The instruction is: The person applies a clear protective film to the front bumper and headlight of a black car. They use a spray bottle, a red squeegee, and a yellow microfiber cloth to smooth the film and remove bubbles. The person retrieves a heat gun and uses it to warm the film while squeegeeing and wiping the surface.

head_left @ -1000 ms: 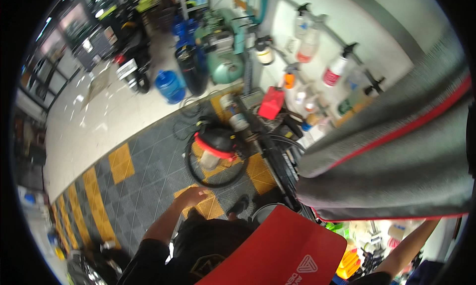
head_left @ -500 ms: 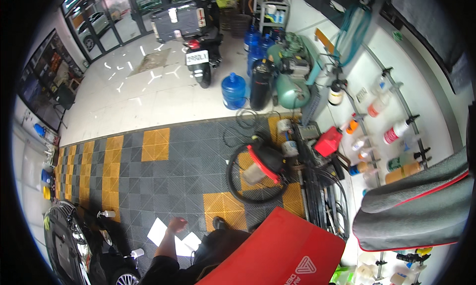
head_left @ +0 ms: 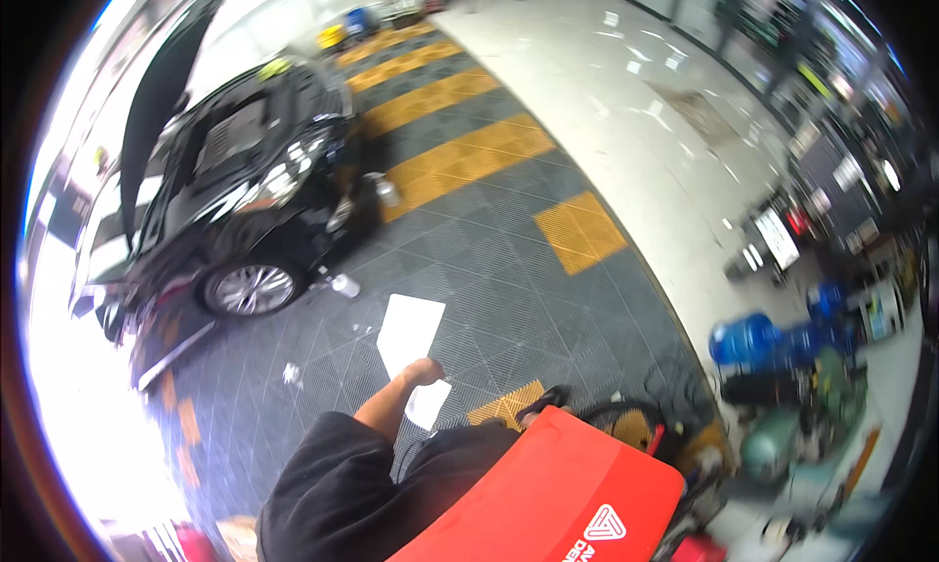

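My left hand [head_left: 423, 371] is out in front of my body, with the bare forearm and dark sleeve coming up from the lower edge. Its fingers are curled closed. A white sheet [head_left: 412, 325] shows beyond the hand and again on its near side, behind the forearm, and the hand appears to grip it. A red panel [head_left: 548, 494] with a white mark covers the lower middle and right of the picture. My right hand is not in view.
A black car [head_left: 245, 171] with its hood raised stands at the left. Two white bottles, one the near bottle [head_left: 344, 285], are beside it on the tiled floor [head_left: 489, 288]. Blue water jugs [head_left: 743, 341], a green compressor [head_left: 773, 449] and a motorcycle [head_left: 782, 229] are at the right.
My view has swung left, bringing the car and its raised hood fully in. The left hand and white sheet have moved up and right in the picture together.
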Demonstrator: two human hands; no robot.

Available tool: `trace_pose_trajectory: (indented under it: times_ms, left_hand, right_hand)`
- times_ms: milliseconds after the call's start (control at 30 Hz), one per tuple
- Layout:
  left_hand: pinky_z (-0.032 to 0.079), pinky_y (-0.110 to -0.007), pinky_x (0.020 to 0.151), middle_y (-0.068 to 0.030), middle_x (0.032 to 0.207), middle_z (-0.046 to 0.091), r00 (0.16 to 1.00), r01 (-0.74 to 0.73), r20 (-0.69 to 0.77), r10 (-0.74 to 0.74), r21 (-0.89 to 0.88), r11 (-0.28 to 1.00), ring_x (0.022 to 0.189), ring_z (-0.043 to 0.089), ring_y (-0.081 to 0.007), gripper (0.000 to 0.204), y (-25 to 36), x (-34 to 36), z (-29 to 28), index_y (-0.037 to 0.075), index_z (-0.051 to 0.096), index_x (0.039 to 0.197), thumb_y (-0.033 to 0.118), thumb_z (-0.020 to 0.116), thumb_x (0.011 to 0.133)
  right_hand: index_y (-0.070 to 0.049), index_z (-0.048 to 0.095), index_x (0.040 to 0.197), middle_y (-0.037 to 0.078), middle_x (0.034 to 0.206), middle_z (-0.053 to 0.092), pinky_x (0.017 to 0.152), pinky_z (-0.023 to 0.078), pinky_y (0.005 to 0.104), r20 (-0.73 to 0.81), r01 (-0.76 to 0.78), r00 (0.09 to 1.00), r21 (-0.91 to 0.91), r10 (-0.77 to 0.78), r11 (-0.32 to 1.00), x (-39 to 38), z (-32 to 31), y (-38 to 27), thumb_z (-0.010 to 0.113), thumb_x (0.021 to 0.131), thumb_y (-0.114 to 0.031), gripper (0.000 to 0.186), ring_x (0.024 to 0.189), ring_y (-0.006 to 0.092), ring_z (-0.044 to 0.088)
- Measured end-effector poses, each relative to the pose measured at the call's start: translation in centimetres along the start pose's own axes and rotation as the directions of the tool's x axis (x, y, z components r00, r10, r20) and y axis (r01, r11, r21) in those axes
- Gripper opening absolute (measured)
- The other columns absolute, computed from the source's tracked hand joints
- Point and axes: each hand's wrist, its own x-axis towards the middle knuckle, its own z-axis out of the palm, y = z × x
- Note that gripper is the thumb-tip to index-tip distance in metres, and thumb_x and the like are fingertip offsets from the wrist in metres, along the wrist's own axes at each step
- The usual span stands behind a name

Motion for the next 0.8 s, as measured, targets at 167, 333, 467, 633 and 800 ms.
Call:
trace_pose_trajectory:
  times_ms: [167, 333, 467, 633, 800]
  left_hand:
    - [0.054, -0.044, 0.094, -0.0153, 0.119, 0.073, 0.912, 0.407, 0.098, -0.397, -0.123, 0.905, 0.109, 0.069, -0.0344, 0.039, -4.7, -0.2, -0.5, 0.007, 0.075, 0.116, 0.038, 0.056, 0.101]
    - [0.051, -0.042, 0.102, -0.0180, 0.130, 0.069, 0.981, 0.193, 0.023, -0.191, -0.136, 0.972, 0.120, 0.065, -0.0336, 0.049, -3.5, -0.2, -0.3, 0.007, 0.068, 0.132, 0.043, 0.061, 0.099]
    - [0.048, -0.043, 0.107, -0.0183, 0.134, 0.067, 0.905, 0.086, -0.199, -0.377, -0.781, 0.618, 0.123, 0.064, -0.0349, 0.056, 8.7, 4.6, -12.7, 0.008, 0.063, 0.139, 0.044, 0.063, 0.096]
    - [0.044, -0.046, 0.111, -0.0236, 0.142, 0.059, 0.978, -0.086, -0.194, -0.077, -0.710, 0.699, 0.134, 0.055, -0.0375, 0.071, 8.3, 14.4, -20.4, 0.009, 0.051, 0.149, 0.056, 0.059, 0.096]
    - [0.046, -0.046, 0.108, -0.0226, 0.135, 0.062, 0.992, 0.110, 0.047, -0.116, -0.771, 0.627, 0.128, 0.058, -0.0371, 0.060, 1.2, 14.3, -22.0, 0.010, 0.056, 0.142, 0.048, 0.059, 0.096]
  right_hand:
    - [-0.004, 0.065, 0.102, 0.014, 0.092, 0.064, 0.068, 0.046, 0.0406, 0.253, 0.143, 0.966, -0.384, -0.046, 0.912, 10.0, 10.6, -15.9, 0.058, 0.095, -0.016, 0.016, 0.079, 0.0289, 0.061]
    - [-0.001, 0.067, 0.106, 0.020, 0.101, 0.067, 0.079, 0.049, 0.0461, 0.407, 0.309, 0.913, -0.724, 0.020, 0.617, 17.8, 15.1, -29.8, 0.057, 0.094, -0.015, 0.021, 0.091, 0.0362, 0.064]
    - [0.001, 0.069, 0.110, 0.025, 0.109, 0.069, 0.089, 0.052, 0.0504, 0.381, 0.447, 0.874, -0.874, -0.300, 0.191, 27.4, 18.2, -49.5, 0.056, 0.093, -0.014, 0.026, 0.100, 0.0421, 0.066]
    - [0.001, 0.065, 0.123, 0.013, 0.105, 0.072, 0.075, 0.057, 0.0378, 0.385, 0.850, 0.522, -0.158, -0.761, 0.502, 30.4, 38.0, -79.2, 0.059, 0.097, -0.012, 0.030, 0.088, 0.0239, 0.070]
    - [-0.001, 0.067, 0.124, 0.008, 0.099, 0.071, 0.078, 0.055, 0.0351, 0.603, 0.915, 0.325, -0.004, -0.728, 0.405, 12.1, 52.8, -82.7, 0.062, 0.100, -0.016, 0.029, 0.086, 0.0179, 0.067]
